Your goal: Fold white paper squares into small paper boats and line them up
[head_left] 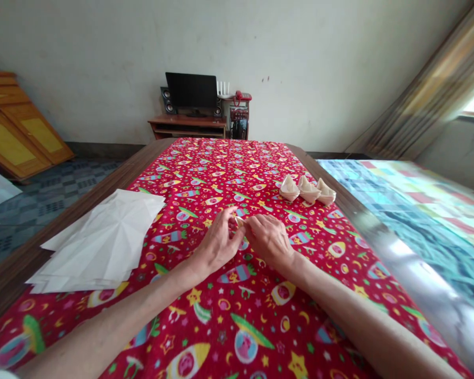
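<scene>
My left hand (217,243) and my right hand (269,240) meet over the middle of the red patterned tablecloth (229,310). Both hands pinch a small folded piece of pale paper (239,221) between their fingertips; most of it is hidden by the fingers. Three finished folded paper shapes (307,190) sit in a row on the cloth, beyond my right hand. A stack of white paper sheets (102,242) lies to the left of my left hand.
The wooden table edge (63,210) runs along the left. A glossy table with a colourful cover (418,226) stands at the right. A desk with a monitor (191,92) and speakers is against the far wall. Yellow wooden doors (19,131) lean at the left.
</scene>
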The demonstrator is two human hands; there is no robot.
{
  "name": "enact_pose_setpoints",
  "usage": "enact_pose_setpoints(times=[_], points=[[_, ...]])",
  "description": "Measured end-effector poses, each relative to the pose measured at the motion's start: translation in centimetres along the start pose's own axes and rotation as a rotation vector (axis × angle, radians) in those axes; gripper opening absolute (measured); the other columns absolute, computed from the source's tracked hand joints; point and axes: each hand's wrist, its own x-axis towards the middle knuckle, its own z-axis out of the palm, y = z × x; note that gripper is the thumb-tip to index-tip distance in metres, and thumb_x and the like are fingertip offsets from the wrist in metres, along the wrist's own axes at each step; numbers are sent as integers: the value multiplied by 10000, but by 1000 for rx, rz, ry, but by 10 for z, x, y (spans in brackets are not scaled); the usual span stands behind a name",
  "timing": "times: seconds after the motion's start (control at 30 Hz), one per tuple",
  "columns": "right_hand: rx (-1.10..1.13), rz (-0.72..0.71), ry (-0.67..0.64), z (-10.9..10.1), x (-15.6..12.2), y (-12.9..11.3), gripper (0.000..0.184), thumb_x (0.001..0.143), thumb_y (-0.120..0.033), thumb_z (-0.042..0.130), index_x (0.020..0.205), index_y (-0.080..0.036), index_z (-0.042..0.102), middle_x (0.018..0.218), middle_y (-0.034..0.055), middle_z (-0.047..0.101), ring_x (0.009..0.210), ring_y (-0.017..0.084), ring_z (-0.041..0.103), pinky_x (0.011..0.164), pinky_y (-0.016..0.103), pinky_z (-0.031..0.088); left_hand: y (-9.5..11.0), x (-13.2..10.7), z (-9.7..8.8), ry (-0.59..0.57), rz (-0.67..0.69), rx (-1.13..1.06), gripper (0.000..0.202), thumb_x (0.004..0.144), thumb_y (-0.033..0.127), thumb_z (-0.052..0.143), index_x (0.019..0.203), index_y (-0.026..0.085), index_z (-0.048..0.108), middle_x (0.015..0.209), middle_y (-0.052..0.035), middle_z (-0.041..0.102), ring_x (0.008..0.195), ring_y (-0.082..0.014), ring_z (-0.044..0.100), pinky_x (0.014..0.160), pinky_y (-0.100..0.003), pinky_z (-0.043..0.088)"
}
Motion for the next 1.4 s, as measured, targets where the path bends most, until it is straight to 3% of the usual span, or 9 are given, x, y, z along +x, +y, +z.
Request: enact_pose_setpoints(times=[0.07, 0.2, 0.37, 0.53, 0.73, 0.87, 1.03, 1.13, 1.4], points=[[85, 58, -4, 0, -1, -1, 240, 919, -247, 432, 762, -163, 593, 691, 33, 625, 595, 126, 511, 573, 256, 289, -3, 5, 3, 27, 58, 94, 321, 869, 203, 490, 1186, 154, 481, 1032, -92, 582, 887, -184, 599, 813, -351, 522], [269, 250, -27, 4, -3, 0, 194, 875, -242, 459, 775, -180, 614, 671, 6, 637, 569, 111, 533, 562, 218, 318, -10, 11, -1, 40, 119, 161, 302, 803, 59, 509, 1081, 164, 566, 915, -35, 524, 720, -122, 562, 722, -275, 521], [338, 389, -82, 10, -9, 1, 182, 849, -261, 499, 956, -219, 640, 664, -18, 643, 591, 132, 566, 567, 217, 345, -16, 12, -5, 79, 161, 172, 155, 784, 63, 565, 885, 180, 553, 855, -2, 509, 672, -110, 541, 655, -248, 508], [152, 155, -52, 5, -18, 4, 182, 895, -253, 490, 944, -229, 663, 865, 36, 641, 744, 145, 553, 618, 234, 340, -19, 2, -8, -57, 219, 269, 115, 840, 85, 531, 831, 181, 594, 860, -15, 560, 793, -142, 579, 715, -258, 496], [15, -121, -177, -5, -20, 13, 184, 914, -241, 492, 985, -234, 661, 912, 51, 598, 777, 154, 488, 563, 233, 289, -18, -11, -18, -146, 329, 420, 151, 905, 175, 507, 903, 188, 658, 879, -25, 616, 873, -163, 578, 794, -289, 478], [196, -75, -132, 2, -18, 18, 205, 924, -293, 495, 903, -221, 686, 863, 33, 606, 747, 130, 515, 623, 225, 350, -18, -13, -19, -165, 288, 348, 131, 895, 148, 514, 865, 175, 640, 877, -27, 610, 852, -159, 577, 771, -281, 479], [453, 125, -144, 8, -12, 16, 151, 887, -295, 568, 856, -199, 681, 834, 5, 638, 728, 106, 575, 662, 200, 396, -22, -7, -16, -101, 121, 179, 67, 822, 155, 625, 756, 158, 628, 812, -19, 576, 765, -145, 580, 704, -257, 479], [397, 161, -153, 10, -9, 14, 150, 891, -280, 553, 826, -191, 654, 814, 11, 641, 752, 123, 582, 680, 212, 400, -22, -5, -15, -108, 59, 215, 61, 820, 162, 631, 761, 152, 638, 819, -22, 556, 775, -150, 570, 701, -260, 467], [263, 54, -97, 19, -14, 15, 174, 927, -279, 468, 805, -196, 560, 816, 52, 619, 761, 140, 561, 720, 236, 399, -19, -3, -17, -144, 45, 358, 201, 880, 232, 568, 693, 159, 568, 782, -23, 540, 762, -156, 545, 714, -270, 434]])
